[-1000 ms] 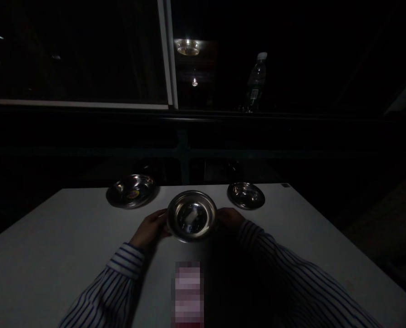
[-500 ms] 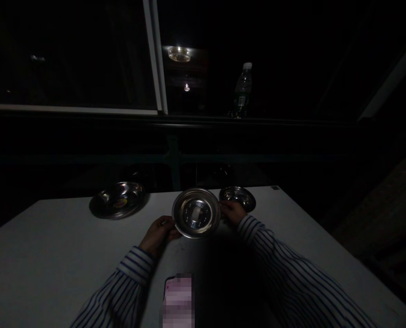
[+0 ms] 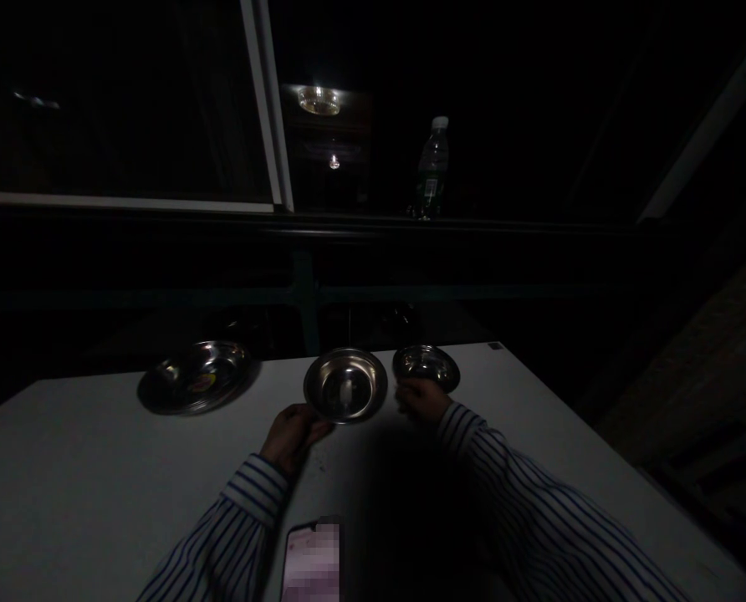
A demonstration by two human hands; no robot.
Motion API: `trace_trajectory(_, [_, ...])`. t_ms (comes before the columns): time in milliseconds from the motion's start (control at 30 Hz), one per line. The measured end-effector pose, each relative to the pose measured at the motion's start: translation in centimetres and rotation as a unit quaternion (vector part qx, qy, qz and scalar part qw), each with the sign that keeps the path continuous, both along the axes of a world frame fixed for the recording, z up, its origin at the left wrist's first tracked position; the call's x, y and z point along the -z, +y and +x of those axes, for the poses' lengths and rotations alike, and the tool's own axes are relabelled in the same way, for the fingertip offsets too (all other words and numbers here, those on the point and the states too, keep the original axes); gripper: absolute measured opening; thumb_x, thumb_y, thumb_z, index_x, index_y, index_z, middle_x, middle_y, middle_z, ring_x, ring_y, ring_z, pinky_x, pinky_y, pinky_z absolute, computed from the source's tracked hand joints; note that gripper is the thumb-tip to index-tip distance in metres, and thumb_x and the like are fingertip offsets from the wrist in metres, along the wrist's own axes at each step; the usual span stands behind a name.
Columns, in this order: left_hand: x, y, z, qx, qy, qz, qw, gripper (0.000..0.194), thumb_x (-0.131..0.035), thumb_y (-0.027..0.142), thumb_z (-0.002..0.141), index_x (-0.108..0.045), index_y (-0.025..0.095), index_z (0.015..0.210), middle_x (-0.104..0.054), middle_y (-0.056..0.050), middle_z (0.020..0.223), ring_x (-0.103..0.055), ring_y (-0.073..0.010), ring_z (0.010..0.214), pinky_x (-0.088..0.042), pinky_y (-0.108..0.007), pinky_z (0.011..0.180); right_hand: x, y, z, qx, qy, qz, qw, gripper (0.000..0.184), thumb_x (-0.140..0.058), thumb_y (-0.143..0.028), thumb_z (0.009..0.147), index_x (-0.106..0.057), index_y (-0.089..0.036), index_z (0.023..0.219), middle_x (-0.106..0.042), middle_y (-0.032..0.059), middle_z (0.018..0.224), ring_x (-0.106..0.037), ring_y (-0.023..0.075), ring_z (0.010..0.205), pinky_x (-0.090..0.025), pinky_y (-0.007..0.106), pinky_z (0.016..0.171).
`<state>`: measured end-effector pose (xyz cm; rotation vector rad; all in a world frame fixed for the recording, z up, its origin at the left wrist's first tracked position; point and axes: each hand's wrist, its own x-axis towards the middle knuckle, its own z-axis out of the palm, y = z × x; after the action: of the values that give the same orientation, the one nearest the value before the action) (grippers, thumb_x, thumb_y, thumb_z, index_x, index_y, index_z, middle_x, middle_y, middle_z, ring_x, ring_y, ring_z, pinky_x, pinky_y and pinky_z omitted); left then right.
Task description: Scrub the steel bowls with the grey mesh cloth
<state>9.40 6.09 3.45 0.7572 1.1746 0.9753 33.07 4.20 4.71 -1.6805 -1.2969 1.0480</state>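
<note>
A shiny round metal bowl (image 3: pixel 346 386) sits near the far edge of the white table (image 3: pixel 128 485). At its lower left rim is my left hand (image 3: pixel 293 435), thumb and fingers apart; whether they still touch the rim is hard to tell in the dim light. My right hand (image 3: pixel 424 400) is clear of that bowl, its fingers loosely bent and holding nothing visible. Just behind it stands a smaller metal dish (image 3: pixel 427 364), its front edge partly covered by the hand.
To the left lies a wider metal plate or stack of plates (image 3: pixel 194 380) with a yellow and red label. A phone (image 3: pixel 312 560) rests at the table's near side. Beyond the table, a plastic bottle (image 3: pixel 432 171) stands on the ledge by a dark window.
The bowl has gone down onto the table, slightly away from me. My right hand has let go of its rim, and my left hand's hold has loosened. The view has shifted a little.
</note>
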Motion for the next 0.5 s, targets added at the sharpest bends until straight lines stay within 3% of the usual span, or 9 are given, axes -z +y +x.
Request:
trace_trajectory(300, [-0.7, -0.1, 1.3, 0.047, 0.055, 0.017, 0.997, 0.008, -0.05, 0.012, 0.077, -0.057, 0.009, 0.074, -0.068, -0.012, 0.079, -0.066, -0.015, 0.069, -0.054, -0.027, 0.071, -2.4, -1.5, 6.2, 0.122, 0.001, 0.061, 0.991, 0.019, -0.053, -0.012, 0.075, -0.065, -0.013, 0.09, -0.064, 0.0013, 0.063, -0.06, 0.012, 0.055, -0.048, 0.022, 0.052])
trace_trajectory(400, [-0.7, 0.0, 0.9, 0.044, 0.13, 0.046, 0.989, 0.006, -0.053, 0.017, 0.075, -0.054, 0.011, 0.073, -0.066, -0.01, 0.07, -0.065, -0.0173, 0.063, -0.054, -0.031, 0.064, -3.2, -1.3, 8.0, 0.171, 0.002, 0.093, 0.981, 0.02, -0.049, -0.01, 0.077, -0.063, -0.013, 0.091, -0.066, 0.003, 0.071, -0.061, 0.011, 0.059, -0.05, 0.022, 0.058])
trace_trajectory(500, [-1.1, 0.4, 0.0, 0.011, 0.245, 0.104, 0.964, 0.011, -0.057, 0.025, 0.071, -0.051, 0.015, 0.071, -0.059, -0.004, 0.056, -0.06, -0.0189, 0.055, -0.049, -0.032, 0.056, -3.3, -1.0, 9.8, 0.215, -0.002, 0.114, 0.97, 0.018, -0.048, -0.011, 0.079, -0.062, -0.011, 0.091, -0.067, 0.0053, 0.079, -0.06, 0.0092, 0.058, -0.05, 0.021, 0.058])
